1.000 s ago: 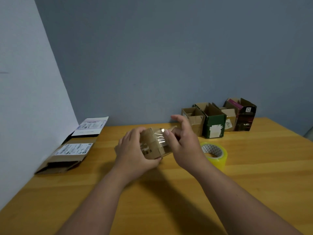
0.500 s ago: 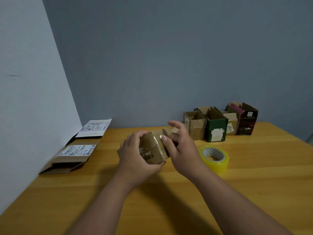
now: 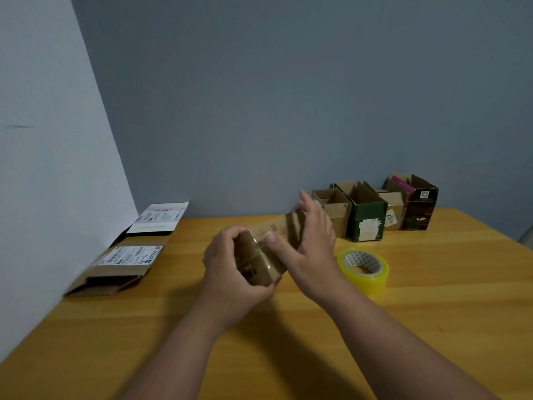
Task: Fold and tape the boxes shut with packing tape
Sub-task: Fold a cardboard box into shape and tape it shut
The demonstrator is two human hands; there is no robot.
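Note:
A small brown cardboard box (image 3: pixel 261 259) with clear tape across its near end is held above the wooden table (image 3: pixel 432 313). My left hand (image 3: pixel 227 267) grips the near end, fingers curled round it. My right hand (image 3: pixel 310 243) lies along the box's right side with its fingers straight, and its thumb presses the taped top. A far flap (image 3: pixel 284 225) of the box sticks out toward the wall. A roll of yellowish packing tape (image 3: pixel 364 268) lies flat on the table just right of my right hand.
Several small boxes with open tops stand at the back right by the wall: a brown one (image 3: pixel 331 210), a green one (image 3: pixel 366 217) and a dark one (image 3: pixel 419 207). A flattened box with shipping labels (image 3: pixel 121 264) lies against the left wall.
The box has turned so that its far flap points toward the wall. My right hand has opened out along its side, with the thumb on the tape. The view has shifted slightly.

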